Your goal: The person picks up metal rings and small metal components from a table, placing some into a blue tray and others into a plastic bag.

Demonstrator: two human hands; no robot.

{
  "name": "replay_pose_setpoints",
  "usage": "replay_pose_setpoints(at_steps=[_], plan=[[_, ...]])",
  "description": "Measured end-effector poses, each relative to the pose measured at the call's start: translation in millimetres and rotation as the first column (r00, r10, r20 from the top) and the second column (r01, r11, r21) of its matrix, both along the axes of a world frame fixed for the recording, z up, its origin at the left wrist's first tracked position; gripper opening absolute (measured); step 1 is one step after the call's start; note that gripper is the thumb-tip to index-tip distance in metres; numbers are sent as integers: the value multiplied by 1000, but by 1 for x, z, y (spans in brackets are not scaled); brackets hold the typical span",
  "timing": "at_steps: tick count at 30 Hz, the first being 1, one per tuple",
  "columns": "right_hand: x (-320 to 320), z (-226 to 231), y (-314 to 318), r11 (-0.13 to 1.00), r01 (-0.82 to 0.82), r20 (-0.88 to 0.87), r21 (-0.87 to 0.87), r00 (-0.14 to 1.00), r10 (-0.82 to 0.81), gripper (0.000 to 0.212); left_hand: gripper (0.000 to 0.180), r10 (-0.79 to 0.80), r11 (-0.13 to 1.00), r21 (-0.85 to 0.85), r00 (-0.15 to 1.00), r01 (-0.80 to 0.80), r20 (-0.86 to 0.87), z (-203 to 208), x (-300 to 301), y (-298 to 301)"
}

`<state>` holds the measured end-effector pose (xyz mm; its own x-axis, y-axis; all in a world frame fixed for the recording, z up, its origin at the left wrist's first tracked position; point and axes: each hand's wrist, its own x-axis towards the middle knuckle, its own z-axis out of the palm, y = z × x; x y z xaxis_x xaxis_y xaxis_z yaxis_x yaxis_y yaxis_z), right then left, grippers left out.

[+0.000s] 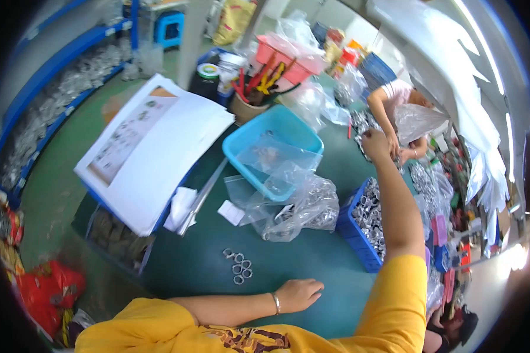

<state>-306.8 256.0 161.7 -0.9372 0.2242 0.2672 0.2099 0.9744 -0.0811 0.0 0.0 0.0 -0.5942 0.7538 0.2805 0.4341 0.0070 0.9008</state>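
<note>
Rings of silvery metal [242, 271], count six, lie on the dark green tabletop [194, 259], left of the left hand [299, 295]; its fingers are loosely curled, grip indeterminable. Right hand [376, 144]: fingers bent inward, contents hidden, beside one co-worker's arms [380, 112]. Obstructions: one blue plastic basket [352, 236] of metal parts, partly behind the right forearm; one light-blue plastic basin [294, 125].
</note>
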Motion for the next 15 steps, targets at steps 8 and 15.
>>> replay_pose_setpoints(at_steps=[8,15], plan=[[-74,-96,71,965,260,84,27,962,-261,42,16,119,950,243,948,-195,296,4,-23,8],[-137,-172,197,991,127,80,35,988,-130,44,20,76,958,225,915,-177,395,-22,-18,20]])
